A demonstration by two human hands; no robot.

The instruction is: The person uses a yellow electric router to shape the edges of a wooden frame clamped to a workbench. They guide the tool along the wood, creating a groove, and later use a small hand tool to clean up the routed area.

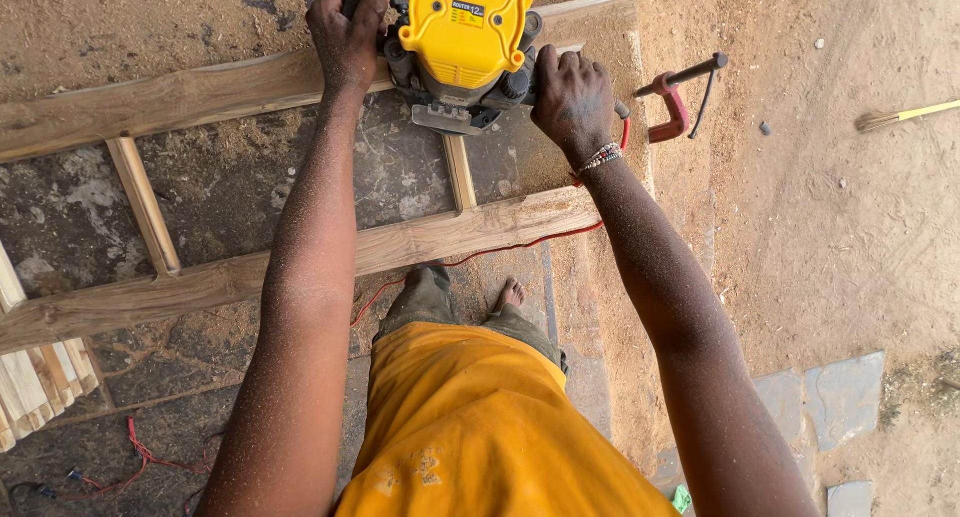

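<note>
A yellow power router (466, 39) sits on the far rail of a wooden frame (200, 92) that lies across a stone slab. My left hand (347, 32) is closed around the router's left handle. My right hand (572, 102) grips its right handle; a beaded band is on that wrist. Both forearms are dusted with sawdust. The frame has a near rail (300, 267) and thin cross slats (145, 207) joining the two rails. A red cord (500, 247) runs under the near rail.
A red clamp (675, 102) with a black bar lies at the slab's right edge. A broom (900, 115) rests on the sandy ground at right. Stacked pale wood strips (40, 382) sit at lower left. My bare foot (510, 295) stands below the frame.
</note>
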